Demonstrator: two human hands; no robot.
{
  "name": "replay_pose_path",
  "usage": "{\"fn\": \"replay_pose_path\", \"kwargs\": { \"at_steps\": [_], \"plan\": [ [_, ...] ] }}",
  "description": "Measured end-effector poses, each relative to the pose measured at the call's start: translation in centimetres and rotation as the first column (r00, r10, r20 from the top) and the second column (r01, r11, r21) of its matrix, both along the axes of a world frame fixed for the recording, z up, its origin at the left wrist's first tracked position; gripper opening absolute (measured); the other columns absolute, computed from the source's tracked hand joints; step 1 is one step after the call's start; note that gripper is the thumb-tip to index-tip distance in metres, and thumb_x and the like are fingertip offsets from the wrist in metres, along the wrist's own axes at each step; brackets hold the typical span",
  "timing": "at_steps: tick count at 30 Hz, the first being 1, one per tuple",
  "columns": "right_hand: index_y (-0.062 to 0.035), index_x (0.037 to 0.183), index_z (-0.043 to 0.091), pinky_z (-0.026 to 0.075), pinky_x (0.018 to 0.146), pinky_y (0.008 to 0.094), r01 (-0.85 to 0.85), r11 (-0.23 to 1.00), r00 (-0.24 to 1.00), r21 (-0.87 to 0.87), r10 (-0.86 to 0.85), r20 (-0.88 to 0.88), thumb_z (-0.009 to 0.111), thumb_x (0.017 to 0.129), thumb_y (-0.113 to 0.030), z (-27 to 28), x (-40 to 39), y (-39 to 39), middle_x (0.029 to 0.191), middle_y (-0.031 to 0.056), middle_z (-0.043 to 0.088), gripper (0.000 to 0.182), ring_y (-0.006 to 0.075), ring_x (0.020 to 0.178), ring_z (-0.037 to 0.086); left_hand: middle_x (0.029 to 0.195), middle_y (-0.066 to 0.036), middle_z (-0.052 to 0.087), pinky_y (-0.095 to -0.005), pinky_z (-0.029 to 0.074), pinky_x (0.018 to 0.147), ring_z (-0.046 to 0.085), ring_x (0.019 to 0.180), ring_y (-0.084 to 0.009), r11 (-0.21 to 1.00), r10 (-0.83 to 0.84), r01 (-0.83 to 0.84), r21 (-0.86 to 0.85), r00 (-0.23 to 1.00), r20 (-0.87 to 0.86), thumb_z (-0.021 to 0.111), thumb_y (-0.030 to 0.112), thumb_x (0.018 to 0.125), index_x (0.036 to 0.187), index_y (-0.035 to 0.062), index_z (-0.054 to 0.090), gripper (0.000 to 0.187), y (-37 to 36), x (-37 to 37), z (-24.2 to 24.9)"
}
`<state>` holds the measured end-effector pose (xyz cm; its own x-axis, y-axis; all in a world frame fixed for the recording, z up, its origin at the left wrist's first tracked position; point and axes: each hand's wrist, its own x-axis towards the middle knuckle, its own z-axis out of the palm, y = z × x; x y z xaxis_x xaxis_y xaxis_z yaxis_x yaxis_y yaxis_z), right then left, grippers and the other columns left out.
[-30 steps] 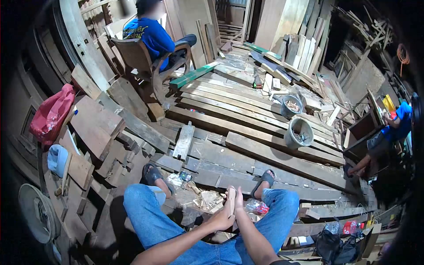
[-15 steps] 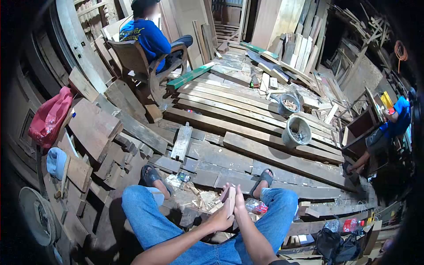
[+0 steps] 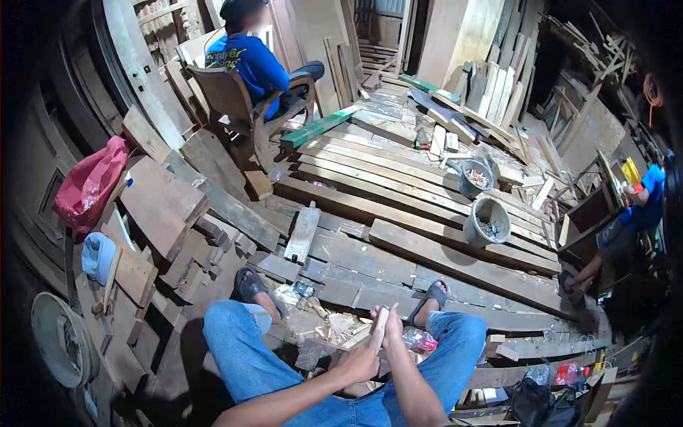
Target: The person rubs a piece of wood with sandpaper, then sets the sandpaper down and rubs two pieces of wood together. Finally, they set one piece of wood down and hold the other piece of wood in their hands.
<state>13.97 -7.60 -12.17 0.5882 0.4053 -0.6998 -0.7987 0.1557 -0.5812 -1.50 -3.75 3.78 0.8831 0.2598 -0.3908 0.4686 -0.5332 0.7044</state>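
Note:
Between my knees, both hands meet around a narrow piece of wood (image 3: 382, 322) that points up and away from me. My left hand (image 3: 361, 361) is closed on its lower part. Along its upper right side lies my right hand (image 3: 392, 331), with fingers curled against it. The palms and fingers cover much of the piece, so its full shape is hidden. Wood chips and offcuts (image 3: 345, 329) lie on the floor just beyond my hands. A clear plastic bottle with a red label (image 3: 425, 343) lies beside my right knee.
Long planks (image 3: 384, 203) cover the floor ahead, with two buckets, one grey (image 3: 488, 222) and one holding wood scraps (image 3: 475, 178). One person (image 3: 249, 67) sits in a chair at back left; another person (image 3: 637, 206) is at far right. Boards (image 3: 160, 203) are piled left.
The wood piece now stands more upright in my hands, and its top end shows more. My head view has shifted slightly, so the surroundings sit a little further right.

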Motion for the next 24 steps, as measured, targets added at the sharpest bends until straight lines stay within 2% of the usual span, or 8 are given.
{"fn": "replay_pose_path", "kwargs": {
  "at_steps": [2, 4, 6, 8, 11, 15, 20, 24],
  "plan": [
    [-0.0014, 0.090, 0.068, 0.052, 0.061, 0.0351, 0.077, 0.955, 0.977, -0.286, -0.015, 0.214, 0.046, 0.105, -0.059, 0.5, -0.1, -0.5, 0.075, 0.0077, 0.069, 0.064, 0.0170, 0.062, 0.060, 0.097, -0.037, 0.067, -0.0616, 0.053, 0.080, 0.067, 0.088, -0.0546, 1.000, -0.003, 0.004, 0.002, 1.000, -0.024, 0.055, 0.018, 0.093, 0.159, 0.0033, 0.005, 0.084, -0.2, 0.0, 0.2],
    [0.0015, 0.078, 0.067, 0.048, 0.059, 0.0374, 0.252, 0.710, 0.857, -0.658, 0.151, 0.492, 0.050, 0.104, -0.057, 1.0, -0.7, -0.5, 0.068, 0.0084, 0.067, 0.067, 0.0153, 0.061, 0.056, 0.099, -0.037, 0.066, -0.0609, 0.053, 0.080, 0.067, 0.088, -0.0545, 0.999, -0.024, 0.024, 0.026, 1.000, 0.003, 0.054, 0.016, 0.093, 0.159, 0.0015, 0.005, 0.083, -0.6, -0.4, 1.1],
    [0.0000, 0.067, 0.064, 0.046, 0.061, 0.0394, 0.278, 0.712, 0.893, -0.645, 0.055, 0.446, 0.054, 0.100, -0.063, 2.9, -1.1, -0.1, 0.064, 0.0078, 0.065, 0.072, 0.0162, 0.064, 0.057, 0.096, -0.037, 0.067, -0.0604, 0.053, 0.077, 0.067, 0.085, -0.0546, 0.999, -0.030, 0.028, -0.027, 0.996, -0.081, 0.054, 0.015, 0.093, 0.159, 0.0009, 0.004, 0.084, -0.8, 0.2, 2.6],
    [-0.0038, 0.078, 0.066, 0.052, 0.060, 0.0362, 0.008, 0.924, 0.991, -0.381, 0.045, 0.129, 0.051, 0.098, -0.069, -0.2, 0.1, -0.7, 0.075, 0.0077, 0.070, 0.070, 0.0191, 0.066, 0.063, 0.085, -0.036, 0.066, -0.0601, 0.051, 0.069, 0.066, 0.077, -0.0542, 0.995, 0.087, -0.070, -0.067, 0.955, 0.285, 0.056, 0.014, 0.092, 0.157, -0.0006, 0.007, 0.083, -2.0, -0.3, -4.4],
    [-0.0078, 0.095, 0.066, 0.058, 0.059, 0.0352, -0.053, 0.977, 0.979, 0.207, 0.092, -0.182, 0.048, 0.096, -0.073, 1.5, 0.3, -0.4, 0.087, 0.0072, 0.071, 0.068, 0.0217, 0.069, 0.068, 0.086, -0.037, 0.065, -0.0600, 0.051, 0.070, 0.066, 0.080, -0.0539, 0.980, 0.093, -0.060, -0.188, 0.981, 0.169, 0.060, 0.017, 0.091, 0.154, -0.0011, 0.010, 0.082, -0.5, 0.5, -1.9],
    [-0.0109, 0.105, 0.064, 0.058, 0.056, 0.0351, -0.049, 0.902, 0.960, 0.430, 0.160, -0.228, 0.048, 0.096, -0.074, 2.3, 1.4, -1.2, 0.085, 0.0042, 0.067, 0.066, 0.0185, 0.072, 0.068, 0.102, -0.044, 0.063, -0.0621, 0.054, 0.080, 0.066, 0.088, -0.0566, 0.991, -0.016, 0.032, -0.128, 0.992, 0.123, 0.053, 0.007, 0.086, 0.158, -0.0003, 0.000, 0.089, 0.1, 1.1, -0.4],
    [-0.0071, 0.094, 0.067, 0.055, 0.058, 0.0333, -0.042, 0.999, 0.999, -0.033, 0.041, -0.025, 0.050, 0.098, -0.070, 1.5, -0.4, -0.6, 0.082, 0.0067, 0.069, 0.065, 0.0183, 0.070, 0.066, 0.094, -0.034, 0.069, -0.0584, 0.056, 0.073, 0.069, 0.083, -0.0512, 0.988, -0.109, 0.110, 0.105, 0.994, -0.023, 0.054, 0.014, 0.092, 0.158, -0.0005, 0.008, 0.081, -0.1, 0.6, -1.3],
    [-0.0043, 0.091, 0.069, 0.053, 0.063, 0.0333, 0.052, 0.893, 0.968, -0.446, 0.064, 0.242, 0.063, 0.093, -0.066, 0.2, -0.8, -1.1, 0.079, 0.0081, 0.068, 0.062, 0.0172, 0.071, 0.065, 0.096, -0.033, 0.069, -0.0593, 0.056, 0.073, 0.070, 0.084, -0.0496, 0.977, -0.127, 0.134, 0.168, 0.990, -0.053, 0.054, 0.014, 0.092, 0.159, -0.0004, 0.010, 0.081, -0.5, 0.1, -1.1]
  ]
}}
